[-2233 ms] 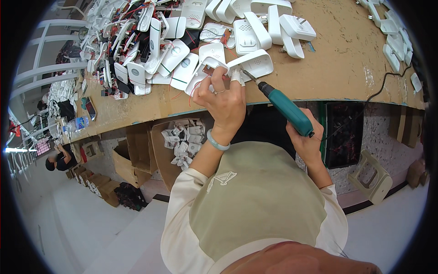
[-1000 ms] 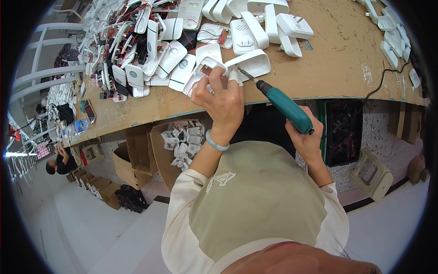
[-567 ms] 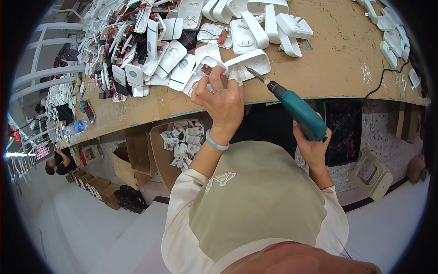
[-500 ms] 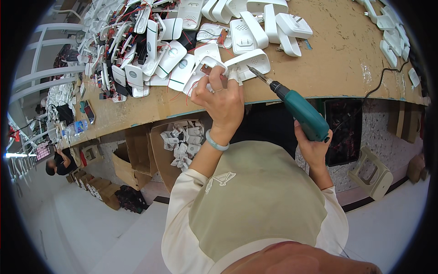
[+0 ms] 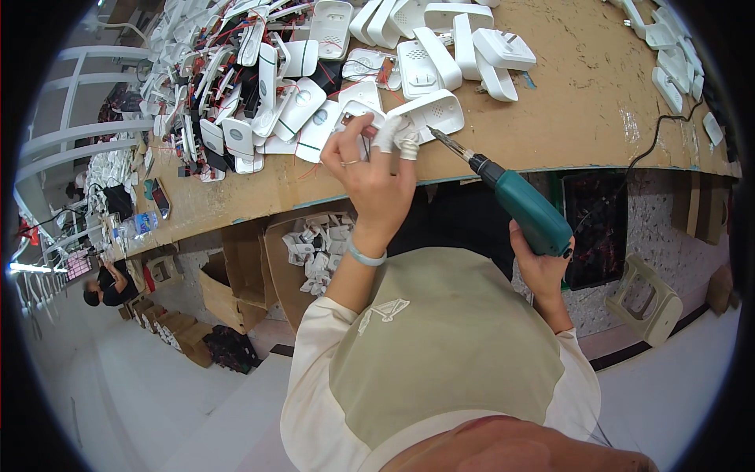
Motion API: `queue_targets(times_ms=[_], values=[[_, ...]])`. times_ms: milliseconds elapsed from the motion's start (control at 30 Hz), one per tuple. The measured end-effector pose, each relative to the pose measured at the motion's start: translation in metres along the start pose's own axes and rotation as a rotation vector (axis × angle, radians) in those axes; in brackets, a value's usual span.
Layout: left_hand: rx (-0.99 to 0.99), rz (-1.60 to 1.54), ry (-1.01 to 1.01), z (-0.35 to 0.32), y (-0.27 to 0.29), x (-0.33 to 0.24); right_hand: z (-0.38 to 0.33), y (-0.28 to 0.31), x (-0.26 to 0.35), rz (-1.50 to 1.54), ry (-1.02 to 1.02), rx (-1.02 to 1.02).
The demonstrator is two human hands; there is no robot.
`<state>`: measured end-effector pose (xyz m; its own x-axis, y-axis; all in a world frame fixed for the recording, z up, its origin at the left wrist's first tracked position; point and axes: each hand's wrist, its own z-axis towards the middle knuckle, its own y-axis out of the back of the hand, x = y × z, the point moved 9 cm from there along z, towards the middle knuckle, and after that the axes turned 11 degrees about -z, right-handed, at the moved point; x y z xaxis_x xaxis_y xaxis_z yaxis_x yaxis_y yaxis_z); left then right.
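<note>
R hand (image 5: 543,265)'s clasping the rear of the green elec. screwdriver (image 5: 533,208), bit pointing far-left toward the white plastic shell (image 5: 442,112) lying by the bench (image 5: 566,118)'s near edge; L hand (image 5: 370,182)'s curling at shell's left, can't tell if pinching.

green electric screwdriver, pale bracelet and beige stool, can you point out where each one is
Green electric screwdriver (image 5: 532,209): head view, on the middle of its green body.
Pale bracelet (image 5: 365,257): head view, on the band across the left wrist.
Beige stool (image 5: 665,315): head view, on its solid part right of the opening.
</note>
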<state>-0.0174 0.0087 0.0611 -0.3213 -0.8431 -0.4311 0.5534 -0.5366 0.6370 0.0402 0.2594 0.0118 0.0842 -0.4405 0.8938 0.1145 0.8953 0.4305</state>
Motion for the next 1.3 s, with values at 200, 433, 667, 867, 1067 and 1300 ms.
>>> queue_targets(times_ms=[200,433,667,867,1067,1300], values=[[0.111,-0.128,-0.027,0.033,-0.008,0.026,-0.004,0.007,0.001,0.014,-0.008,-0.103],[-0.144,-0.166,-0.031,0.004,0.032,0.022,-0.015,0.014,-0.007,0.070,-0.133,-0.158],[-0.243,-0.619,0.634,-0.014,0.047,0.108,-0.016,0.015,-0.006,0.016,-0.154,-0.220],[-0.174,-0.378,0.381,0.030,0.043,0.107,-0.015,0.014,0.012,-0.045,-0.030,-0.207],[-0.104,-0.525,0.549,0.033,0.023,0.120,-0.023,0.016,0.008,-0.028,-0.089,-0.216],[-0.118,-0.544,0.568,0.039,0.014,0.120,-0.025,0.016,0.014,-0.029,-0.064,-0.217]])
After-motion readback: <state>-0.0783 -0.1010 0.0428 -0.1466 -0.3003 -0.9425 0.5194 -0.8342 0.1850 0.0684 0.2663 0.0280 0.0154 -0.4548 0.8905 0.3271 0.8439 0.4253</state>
